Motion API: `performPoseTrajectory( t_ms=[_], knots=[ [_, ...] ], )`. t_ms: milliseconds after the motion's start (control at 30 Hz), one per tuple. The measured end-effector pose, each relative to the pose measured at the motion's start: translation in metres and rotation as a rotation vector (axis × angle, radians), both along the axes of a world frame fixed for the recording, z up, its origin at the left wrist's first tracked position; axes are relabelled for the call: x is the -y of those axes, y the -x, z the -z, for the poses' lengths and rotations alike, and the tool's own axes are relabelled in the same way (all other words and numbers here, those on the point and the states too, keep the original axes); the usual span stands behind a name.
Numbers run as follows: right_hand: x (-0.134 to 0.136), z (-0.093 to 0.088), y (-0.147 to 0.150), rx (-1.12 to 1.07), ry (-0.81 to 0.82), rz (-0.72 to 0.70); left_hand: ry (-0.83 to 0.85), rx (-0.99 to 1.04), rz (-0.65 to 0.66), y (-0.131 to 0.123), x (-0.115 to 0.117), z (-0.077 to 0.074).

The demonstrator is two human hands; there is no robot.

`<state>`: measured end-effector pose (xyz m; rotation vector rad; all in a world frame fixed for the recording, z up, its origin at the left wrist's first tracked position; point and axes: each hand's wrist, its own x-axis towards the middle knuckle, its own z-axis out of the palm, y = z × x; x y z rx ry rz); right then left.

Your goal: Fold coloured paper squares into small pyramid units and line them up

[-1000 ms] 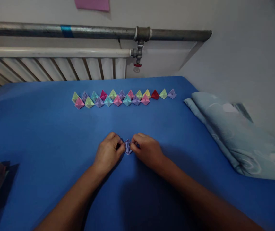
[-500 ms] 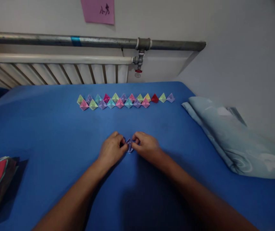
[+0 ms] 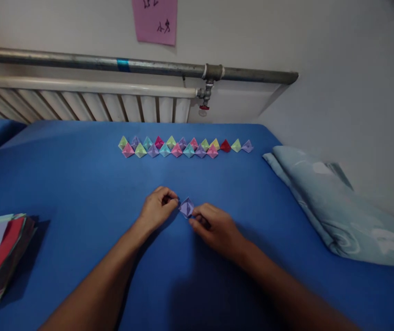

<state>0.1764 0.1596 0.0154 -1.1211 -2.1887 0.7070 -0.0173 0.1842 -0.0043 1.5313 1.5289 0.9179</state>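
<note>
A small purple folded-paper boat (image 3: 186, 208) is between my hands over the blue tabletop, its sides spread into a diamond shape. The closed fingertips of my left hand (image 3: 158, 207) are at its left corner. My right hand (image 3: 215, 227) has bent fingers at its right corner, with the thumb just below. Farther back stand two rows of similar paper boats in several colours, among them a red boat (image 3: 225, 146), a yellow-green boat (image 3: 140, 150) and a pink boat (image 3: 128, 150).
At the left edge lies a stack of coloured paper (image 3: 8, 239). A folded pale green cloth (image 3: 321, 202) lies along the right side. Behind the blue table (image 3: 89, 184) are a white radiator (image 3: 112, 108), a metal pipe (image 3: 162, 68) and a pink note (image 3: 155, 25) on the wall.
The paper boat has spread wider and its inside shows more. My right hand has shifted lower and to the right; my left fingers have drawn back to the left corner. The camera view has shifted slightly.
</note>
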Motion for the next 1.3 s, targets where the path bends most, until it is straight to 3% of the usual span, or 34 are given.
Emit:
performPoseTrajectory(
  t_ms=[367,633,800,967,1300],
  knots=[
    [0.001,0.01,0.01,0.244,-0.139,-0.019,-0.021,-0.03,0.003,0.0,0.001,0.001],
    [-0.004,0.011,0.001,0.212,-0.291,0.023,-0.065,-0.095,0.01,0.001,0.002,0.002],
    [-0.041,0.008,-0.043,0.114,-0.414,0.266,-0.075,-0.113,0.038,0.001,0.004,0.001],
    [-0.093,0.018,-0.086,0.117,-0.481,0.432,-0.082,-0.143,0.038,0.002,0.005,0.003],
    [-0.161,0.028,-0.102,0.218,-0.508,0.402,-0.132,-0.191,0.042,0.003,0.005,0.009]
  ],
)
